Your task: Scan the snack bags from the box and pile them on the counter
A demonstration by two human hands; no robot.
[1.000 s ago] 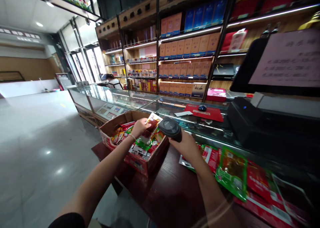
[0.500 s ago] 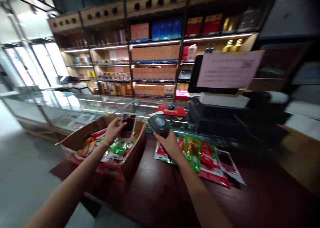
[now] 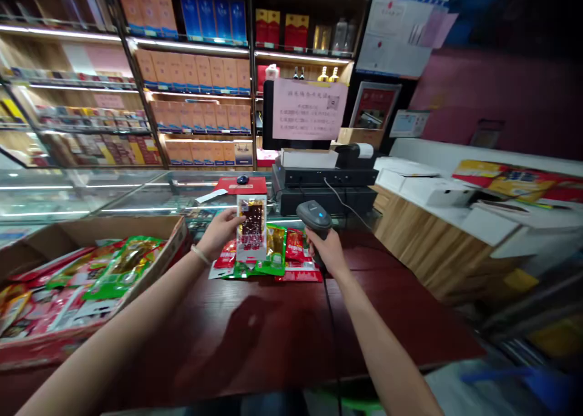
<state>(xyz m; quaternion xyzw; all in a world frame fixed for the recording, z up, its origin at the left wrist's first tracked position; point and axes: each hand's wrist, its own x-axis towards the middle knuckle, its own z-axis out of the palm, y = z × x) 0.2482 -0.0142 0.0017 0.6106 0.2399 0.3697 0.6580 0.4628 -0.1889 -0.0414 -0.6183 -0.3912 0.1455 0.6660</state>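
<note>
My left hand (image 3: 223,234) pinches the edge of a snack packet (image 3: 252,228) with a clear window and dark contents, held upright above the counter. In my right hand (image 3: 328,251) is a black barcode scanner (image 3: 314,214) with a small blue light, gripped by its handle; its cord runs down across the counter. Behind and below the held packet lie several red and green snack packets (image 3: 277,252). To the left, an open cardboard box (image 3: 175,237) is filled with more packets (image 3: 122,270).
The dark red wooden counter (image 3: 273,337) spans the front. Behind it stand a monitor with a pink notice (image 3: 310,109), a black cash drawer (image 3: 319,197), a receipt printer (image 3: 355,155) and a mouse (image 3: 243,179) on a red mat. White boxes (image 3: 428,188) stand right; stocked shelves (image 3: 195,70) line the back.
The view has swung right. My left hand has carried the packet from over the box to above the counter packets, nearer the scanner. My right hand still grips the scanner.
</note>
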